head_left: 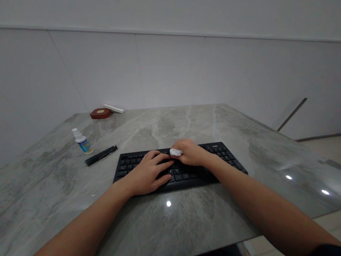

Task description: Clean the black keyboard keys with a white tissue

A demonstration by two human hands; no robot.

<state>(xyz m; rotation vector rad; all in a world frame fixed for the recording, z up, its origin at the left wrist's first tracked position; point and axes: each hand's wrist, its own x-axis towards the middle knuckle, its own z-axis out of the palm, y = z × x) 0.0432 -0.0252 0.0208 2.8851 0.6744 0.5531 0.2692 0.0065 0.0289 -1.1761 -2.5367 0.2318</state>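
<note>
A black keyboard [182, 183] lies flat near the front of the marbled table, its long side across my view. My left hand [152, 172] rests on the left half of its keys, fingers spread and pointing right, holding nothing. Just to the right, my right hand [191, 153] is closed on a crumpled white tissue [176, 152] over the upper middle keys. The fingertips of both hands nearly meet there. The keys under my right palm are hidden.
Left of the keyboard lies a black stick-shaped object [101, 155], with a small white-capped spray bottle [83, 142] upright behind it. A reddish-brown case [100, 113] and a white strip [114, 108] lie at the back. The grey marbled tabletop [176, 123] ends at a white wall.
</note>
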